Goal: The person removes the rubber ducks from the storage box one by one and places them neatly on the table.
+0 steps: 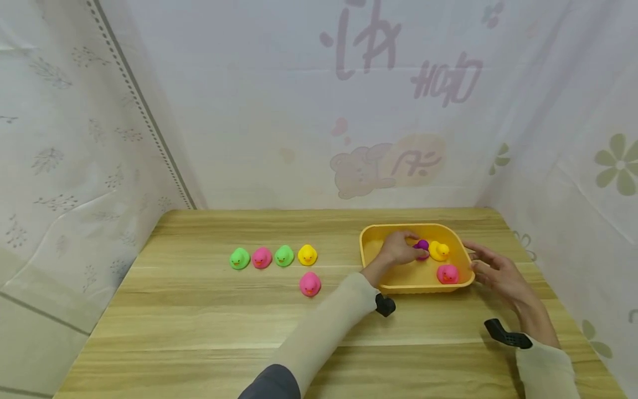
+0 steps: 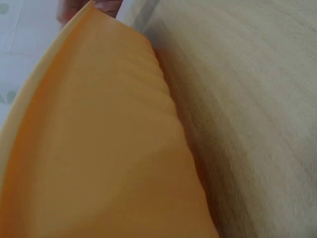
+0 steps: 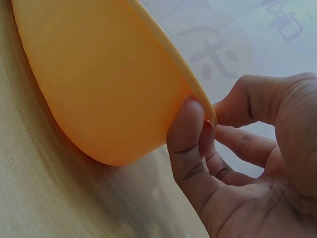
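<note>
Looks like the pick-up: left hand (image 1: 399, 248) fingers pinch the purple duck (image 1: 422, 245), right hand (image 1: 500, 274) fingers grip the tray (image 1: 418, 288), and a clean lift seems needed.

tray (image 3: 99, 84): smooth matt plastic | ducks (image 1: 310, 284): smooth, rubbery-looking | tabletop (image 1: 199, 327): matt wood grain | backdrop (image 1: 239, 111): creased cloth

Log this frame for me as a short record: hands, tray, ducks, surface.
left hand: inside the yellow tray, at the purple duck; firm grip unclear
right hand: holds the tray's right-end rim
also in tray: yellow duck, pink duck
table row, left to right: leftmost green duck, row's pink duck, second green duck, row's yellow duck
nearer the person: lone pink duck
surface: wood-grain table
</note>
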